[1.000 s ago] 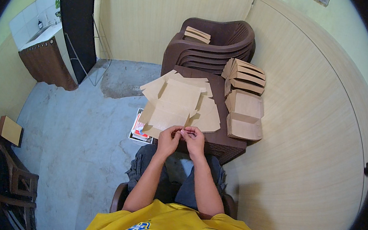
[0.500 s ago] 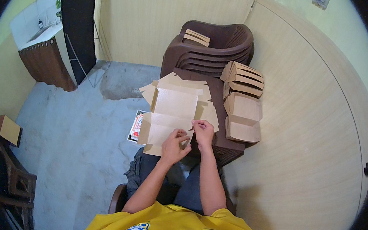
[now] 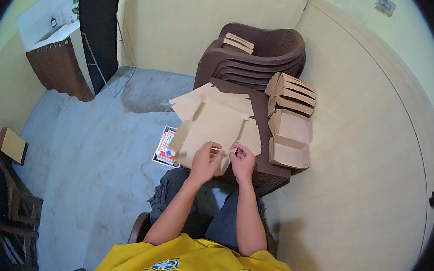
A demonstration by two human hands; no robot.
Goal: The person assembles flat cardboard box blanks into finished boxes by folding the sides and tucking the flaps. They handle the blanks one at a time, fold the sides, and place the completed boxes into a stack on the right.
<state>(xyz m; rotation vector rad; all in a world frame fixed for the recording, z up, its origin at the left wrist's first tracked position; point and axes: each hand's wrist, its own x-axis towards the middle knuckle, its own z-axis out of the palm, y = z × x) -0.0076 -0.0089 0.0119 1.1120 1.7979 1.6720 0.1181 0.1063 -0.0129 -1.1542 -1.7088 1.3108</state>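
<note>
A flat tan cardboard box blank (image 3: 212, 130) lies on top of a pile of similar blanks on a dark brown plastic table (image 3: 275, 174). My left hand (image 3: 205, 160) grips the blank's near edge with fingers curled over it. My right hand (image 3: 242, 162) pinches the same edge just beside the left hand. Both forearms reach up from my lap, where I sit in a yellow shirt.
Folded tan boxes (image 3: 289, 142) stand on the table's right side, with more stacked behind (image 3: 290, 93). A stack of brown plastic chairs (image 3: 265, 57) holds a few boxes. A printed packet (image 3: 167, 146) lies on the floor left of the table. A sink counter (image 3: 58, 59) stands far left.
The blank, held up and partly opened half a second ago, now lies lower and flatter on the pile. Both hands have drawn close together at its near edge.
</note>
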